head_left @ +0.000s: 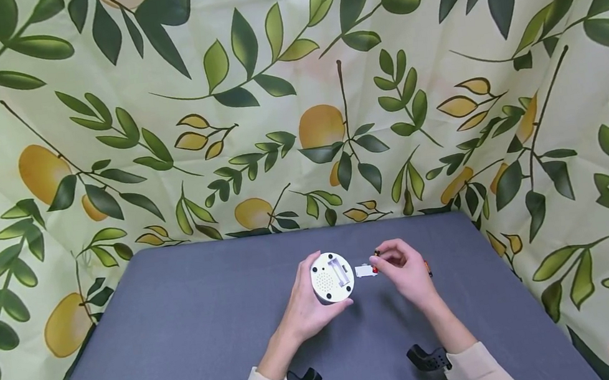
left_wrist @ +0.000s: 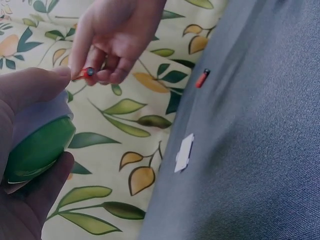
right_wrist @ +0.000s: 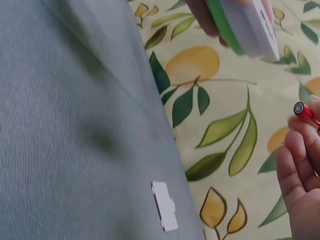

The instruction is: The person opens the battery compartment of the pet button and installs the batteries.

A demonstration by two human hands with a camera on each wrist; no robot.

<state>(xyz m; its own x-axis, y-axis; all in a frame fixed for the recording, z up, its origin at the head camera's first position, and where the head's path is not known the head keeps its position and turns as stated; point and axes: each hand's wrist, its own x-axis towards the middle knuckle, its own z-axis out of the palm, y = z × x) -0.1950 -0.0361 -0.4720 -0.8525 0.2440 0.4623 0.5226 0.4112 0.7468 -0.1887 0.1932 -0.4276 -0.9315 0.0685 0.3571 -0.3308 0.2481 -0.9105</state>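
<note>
My left hand (head_left: pixel 308 307) grips a round white device (head_left: pixel 326 279) by its sides, its underside tilted up toward the head camera. That face carries small dark feet, a patch of tiny holes and an uncovered battery compartment (head_left: pixel 339 272). Green shows on the device's body (left_wrist: pixel 42 150) in the left wrist view. To the right of the device, my right hand (head_left: pixel 409 275) pinches a red battery (right_wrist: pixel 306 112) between thumb and fingers, one round end showing. Below the hands lies a small white battery cover (left_wrist: pixel 184 153) on the table.
A second battery (left_wrist: pixel 202 78), red with a black end, lies on the table on the right hand's side. The grey table (head_left: pixel 197 334) is backed by a leaf-and-fruit patterned cloth (head_left: pixel 281 186), which also rises along both sides.
</note>
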